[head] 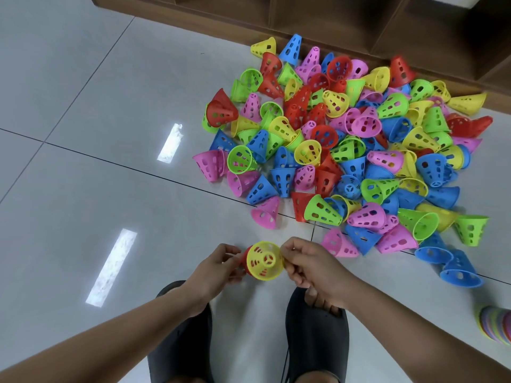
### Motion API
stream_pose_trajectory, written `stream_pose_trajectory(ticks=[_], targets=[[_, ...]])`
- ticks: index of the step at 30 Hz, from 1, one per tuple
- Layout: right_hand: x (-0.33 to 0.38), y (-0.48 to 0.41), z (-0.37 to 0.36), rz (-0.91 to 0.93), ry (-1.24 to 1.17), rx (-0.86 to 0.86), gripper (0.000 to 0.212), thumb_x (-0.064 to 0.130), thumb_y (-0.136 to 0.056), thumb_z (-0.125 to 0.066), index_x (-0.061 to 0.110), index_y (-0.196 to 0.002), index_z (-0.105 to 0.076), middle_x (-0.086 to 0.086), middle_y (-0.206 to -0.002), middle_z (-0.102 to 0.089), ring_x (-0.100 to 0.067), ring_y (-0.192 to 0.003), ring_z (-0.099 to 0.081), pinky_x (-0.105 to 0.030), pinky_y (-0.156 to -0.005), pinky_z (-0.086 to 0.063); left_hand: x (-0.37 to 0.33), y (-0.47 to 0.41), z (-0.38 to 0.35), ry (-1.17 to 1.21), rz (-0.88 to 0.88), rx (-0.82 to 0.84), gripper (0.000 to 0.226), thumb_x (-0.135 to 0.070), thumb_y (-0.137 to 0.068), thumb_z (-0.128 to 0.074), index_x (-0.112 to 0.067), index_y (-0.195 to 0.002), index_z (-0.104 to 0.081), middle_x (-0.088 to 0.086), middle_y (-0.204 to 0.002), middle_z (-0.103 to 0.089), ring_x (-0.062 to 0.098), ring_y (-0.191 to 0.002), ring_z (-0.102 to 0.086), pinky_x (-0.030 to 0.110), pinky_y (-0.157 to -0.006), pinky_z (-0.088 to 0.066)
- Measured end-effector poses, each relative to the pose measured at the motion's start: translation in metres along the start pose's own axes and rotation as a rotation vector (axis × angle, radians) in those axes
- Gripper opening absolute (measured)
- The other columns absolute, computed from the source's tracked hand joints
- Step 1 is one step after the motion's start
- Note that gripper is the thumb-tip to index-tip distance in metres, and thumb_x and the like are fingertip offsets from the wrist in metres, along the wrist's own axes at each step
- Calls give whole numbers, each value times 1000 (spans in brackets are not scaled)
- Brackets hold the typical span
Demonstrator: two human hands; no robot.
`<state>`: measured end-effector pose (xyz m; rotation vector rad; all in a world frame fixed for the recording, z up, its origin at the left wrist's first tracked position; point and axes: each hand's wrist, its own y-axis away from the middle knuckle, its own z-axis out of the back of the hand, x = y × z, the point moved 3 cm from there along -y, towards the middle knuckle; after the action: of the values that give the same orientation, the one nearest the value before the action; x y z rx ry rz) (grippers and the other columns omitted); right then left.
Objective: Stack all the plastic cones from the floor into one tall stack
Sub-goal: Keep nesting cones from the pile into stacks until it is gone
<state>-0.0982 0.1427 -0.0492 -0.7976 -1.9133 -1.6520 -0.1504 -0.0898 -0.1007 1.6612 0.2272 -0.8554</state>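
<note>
A yellow perforated cone (265, 260) faces me with its wide mouth, held above the floor between both hands. My right hand (311, 265) pinches its right rim. A red cone (245, 261) sits behind it, mostly hidden, and my left hand (214, 268) grips that one. A big loose heap of several cones (351, 150) in red, blue, green, pink and yellow lies on the tiles ahead and to the right.
Grey tiled floor (96, 134) stretches left with bright light reflections. A wooden shelf base (359, 20) runs behind the heap. My two dark slippers (315, 341) stand below the hands. A stack of coloured rings (497, 324) lies at the right edge.
</note>
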Motion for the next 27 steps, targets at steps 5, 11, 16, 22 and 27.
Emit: stream_pose_trajectory(ticks=[5,11,16,22,27], targets=[[-12,-4,-3,-27,115,-58,23,19,-109,-55,2,-94,-57,-10,-75,-62,-15,-51,-47,-25,-44,-28,-13,-1,-1,-111,-41,61,25,-40,-101,-70,-26,-122,-66,3,-116,-76,20,-104,-76,33,-86,-60],[-11,-12,15,-48,257,-188,9,15,-101,-57,14,-97,-65,-8,-80,-72,-22,-53,-54,-27,-47,-34,-53,-17,9,-219,-194,-18,13,-27,-103,-67,-32,-115,-69,-5,-115,-72,16,-106,-75,37,-91,-60],[18,-14,46,200,690,-439,9,22,-99,-61,31,-96,-62,2,-72,-67,-17,-63,-63,-36,-59,-52,-79,-22,1,-237,-238,40,20,-27,-105,-64,-42,-118,-68,-6,-116,-73,14,-107,-74,37,-92,-58],[35,-9,69,212,1418,-401,30,26,-98,-52,32,-126,-61,1,-110,-67,-28,-92,-66,-38,-72,-55,-91,-28,-17,-355,-238,112,41,-36,-101,-59,-63,-132,-56,-4,-120,-74,25,-113,-70,46,-101,-57],[17,-8,77,80,1561,-210,44,25,-98,-53,40,-140,-56,4,-120,-56,-25,-100,-64,-35,-71,-52,-94,-36,-21,-380,-226,117,36,-35,-106,-59,-56,-134,-61,-13,-124,-73,25,-118,-66,45,-103,-56]])
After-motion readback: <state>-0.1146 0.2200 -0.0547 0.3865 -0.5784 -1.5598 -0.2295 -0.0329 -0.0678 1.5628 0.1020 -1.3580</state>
